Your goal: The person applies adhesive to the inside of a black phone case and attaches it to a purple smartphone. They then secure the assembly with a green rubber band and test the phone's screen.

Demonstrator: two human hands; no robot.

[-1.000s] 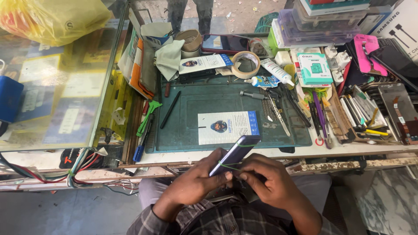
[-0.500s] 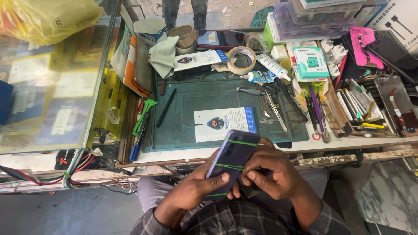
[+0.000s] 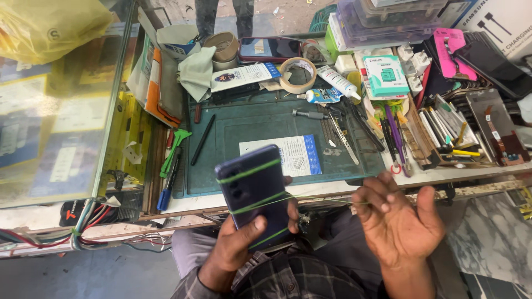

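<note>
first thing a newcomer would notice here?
The dark blue phone low in the middle, held up in the left hand and wrapped in green bands. Next, the right hand beside it, palm open, stretching a thin band from the phone. Behind both, a green mat ringed by crowded tools.

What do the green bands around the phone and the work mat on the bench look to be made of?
Green bands: probably rubber, thin, one pulled taut toward the right hand. Phone, in the left hand: glossy dark back, glass or plastic. Mat: matte green, likely silicone or rubber.
</note>
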